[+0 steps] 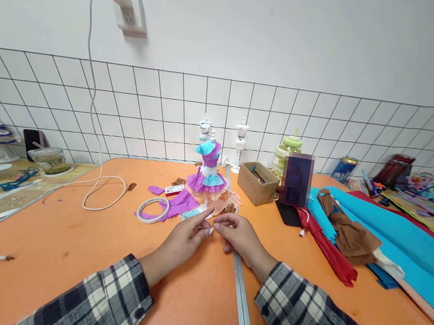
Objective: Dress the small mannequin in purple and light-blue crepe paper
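Note:
My left hand (pixel 186 236) is closed, thumb and fingers pinching a small white piece (pixel 211 231), perhaps tape. Facing it, my right hand (pixel 242 236) has its fingers bent together at the other side of that piece; whether they grip it too is hidden. Just beyond both hands stands a small dress form (pixel 208 171) wearing a purple and turquoise dress with a frilled skirt. Around its base lie peach and brown scraps (pixel 218 206). To the left, a roll of white tape (pixel 152 210) rests on purple fabric (pixel 181 204), near a small white box (pixel 174 190).
Two bare white dress forms (pixel 240 139) stand by the tiled wall. Right of them are a cardboard box (pixel 258 184), a green-lidded jug (pixel 291 146) and an upright phone (pixel 296 180). Rolled fabrics (pixel 389 237) cover the right side. A white cable (pixel 101 210) loops at left.

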{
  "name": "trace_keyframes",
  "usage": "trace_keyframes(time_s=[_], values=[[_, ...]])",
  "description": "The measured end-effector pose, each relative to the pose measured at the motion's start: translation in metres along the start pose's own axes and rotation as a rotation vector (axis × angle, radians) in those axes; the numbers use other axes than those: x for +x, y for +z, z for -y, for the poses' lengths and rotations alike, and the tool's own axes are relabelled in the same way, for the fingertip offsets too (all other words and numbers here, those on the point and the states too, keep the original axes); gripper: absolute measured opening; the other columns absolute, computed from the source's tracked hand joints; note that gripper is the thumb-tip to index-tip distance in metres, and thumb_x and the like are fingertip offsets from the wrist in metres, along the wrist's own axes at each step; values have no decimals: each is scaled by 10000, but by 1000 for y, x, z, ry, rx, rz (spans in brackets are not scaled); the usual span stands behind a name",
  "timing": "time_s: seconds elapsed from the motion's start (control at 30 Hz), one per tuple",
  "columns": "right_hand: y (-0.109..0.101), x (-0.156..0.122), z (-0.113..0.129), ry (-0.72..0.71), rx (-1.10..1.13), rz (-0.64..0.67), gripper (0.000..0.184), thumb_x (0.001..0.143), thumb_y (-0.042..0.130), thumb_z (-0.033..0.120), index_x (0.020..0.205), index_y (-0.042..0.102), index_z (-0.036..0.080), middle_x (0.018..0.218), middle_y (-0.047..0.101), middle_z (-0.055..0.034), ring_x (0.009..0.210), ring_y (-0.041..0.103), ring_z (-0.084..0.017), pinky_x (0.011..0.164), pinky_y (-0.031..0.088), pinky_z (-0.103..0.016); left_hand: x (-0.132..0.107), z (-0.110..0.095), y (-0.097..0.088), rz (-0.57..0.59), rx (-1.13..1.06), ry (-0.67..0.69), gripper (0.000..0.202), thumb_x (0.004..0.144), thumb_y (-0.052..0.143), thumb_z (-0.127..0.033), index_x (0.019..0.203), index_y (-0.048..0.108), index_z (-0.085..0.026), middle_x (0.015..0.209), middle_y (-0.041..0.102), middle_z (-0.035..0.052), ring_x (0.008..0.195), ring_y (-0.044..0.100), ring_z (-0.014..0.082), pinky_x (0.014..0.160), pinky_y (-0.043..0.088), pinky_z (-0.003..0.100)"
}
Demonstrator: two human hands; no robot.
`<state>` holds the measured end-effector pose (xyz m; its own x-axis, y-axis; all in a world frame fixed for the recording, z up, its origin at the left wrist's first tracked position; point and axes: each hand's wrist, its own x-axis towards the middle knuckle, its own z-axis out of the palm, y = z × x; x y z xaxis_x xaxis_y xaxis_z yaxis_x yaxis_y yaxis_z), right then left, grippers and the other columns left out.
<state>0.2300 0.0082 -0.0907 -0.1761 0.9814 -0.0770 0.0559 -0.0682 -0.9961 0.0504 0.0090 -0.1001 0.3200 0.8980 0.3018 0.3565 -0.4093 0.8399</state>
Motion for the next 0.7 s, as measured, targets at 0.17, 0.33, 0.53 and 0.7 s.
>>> trace_keyframes(time_s=[0.17, 0.33, 0.53, 0.7], values=[[0, -2, 1, -65, -41, -32, 332, 758, 661, 462, 927, 667, 177, 810, 584, -3, 494, 479, -71, 400, 453, -212, 0, 2, -1, -49, 32, -4, 617, 865, 575, -250, 1467, 440, -228, 889, 686, 37, 848, 641, 193, 802, 479, 318], [2, -2, 0, -204, -308, -46, 180, 773, 665, 314, 888, 727, 190, 652, 596, 15, 496, 483, -94, 473, 381, -218, -1, -2, -1, -33, 78, 28, 639, 861, 574, -237, 1476, 405, -221, 893, 695, 39, 855, 644, 196, 815, 484, 335], [0, -1, 1, -357, -434, -180, 76, 782, 632, 236, 771, 688, 185, 721, 659, -3, 607, 533, -124, 586, 395, -243, 3, -8, 1, -175, -97, -42, 526, 802, 668, -270, 1305, 529, -207, 1109, 683, 97, 1036, 634, 228, 872, 480, 349], [-9, -6, 7, -591, -719, -269, 106, 846, 610, 215, 883, 708, 201, 922, 708, -32, 800, 618, -168, 710, 430, -281, 3, -12, -5, -165, -296, -210, 268, 808, 674, -427, 838, 667, -161, 814, 692, 68, 774, 636, 195, 697, 465, 294]])
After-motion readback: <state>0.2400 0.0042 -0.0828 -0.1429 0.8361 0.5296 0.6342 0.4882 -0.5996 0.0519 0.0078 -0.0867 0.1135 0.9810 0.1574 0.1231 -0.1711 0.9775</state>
